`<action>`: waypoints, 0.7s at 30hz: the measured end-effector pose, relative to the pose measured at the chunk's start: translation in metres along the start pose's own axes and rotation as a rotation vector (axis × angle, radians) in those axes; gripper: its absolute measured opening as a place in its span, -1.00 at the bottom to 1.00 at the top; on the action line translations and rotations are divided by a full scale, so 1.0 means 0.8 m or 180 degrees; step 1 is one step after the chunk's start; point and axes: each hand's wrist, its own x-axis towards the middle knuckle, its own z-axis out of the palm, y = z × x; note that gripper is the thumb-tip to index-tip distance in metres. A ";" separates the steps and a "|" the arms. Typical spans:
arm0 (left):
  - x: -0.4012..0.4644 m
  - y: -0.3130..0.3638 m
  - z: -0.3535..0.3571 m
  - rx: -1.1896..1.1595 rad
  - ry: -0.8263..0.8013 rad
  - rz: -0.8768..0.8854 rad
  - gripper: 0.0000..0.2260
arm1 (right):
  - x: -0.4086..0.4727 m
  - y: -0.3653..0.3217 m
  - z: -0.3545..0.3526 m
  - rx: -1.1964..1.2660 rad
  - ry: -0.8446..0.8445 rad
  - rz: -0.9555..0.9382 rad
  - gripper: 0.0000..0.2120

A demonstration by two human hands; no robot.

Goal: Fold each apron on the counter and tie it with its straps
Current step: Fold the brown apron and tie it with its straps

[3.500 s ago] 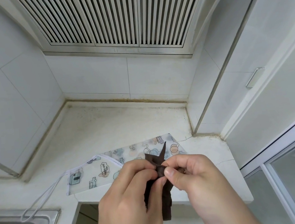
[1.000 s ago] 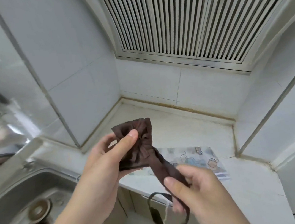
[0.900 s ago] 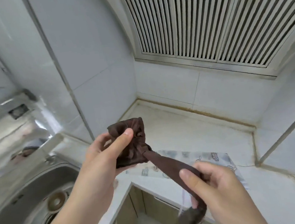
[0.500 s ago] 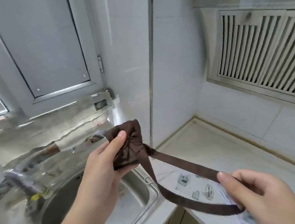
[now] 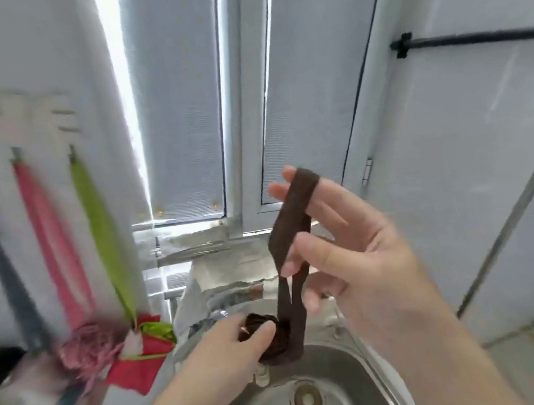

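Both hands (image 5: 229, 345) (image 5: 348, 246) on apron (image 5: 275, 339)

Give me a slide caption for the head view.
Left hand grips the brown apron bundle over the sink; right hand loops its strap.

Dark brown apron (image 5: 270, 338) apparently bunched tight, strap (image 5: 291, 229) looped upward

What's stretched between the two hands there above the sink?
In the head view, a brown strap runs from the rolled brown apron bundle gripped by the left hand up over the right hand's fingers.
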 end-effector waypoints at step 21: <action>-0.005 0.122 -0.173 0.1661 0.3318 0.1810 -0.83 | 0.165 0.090 0.119 -0.0928 -0.0459 -0.0814 -0.52</action>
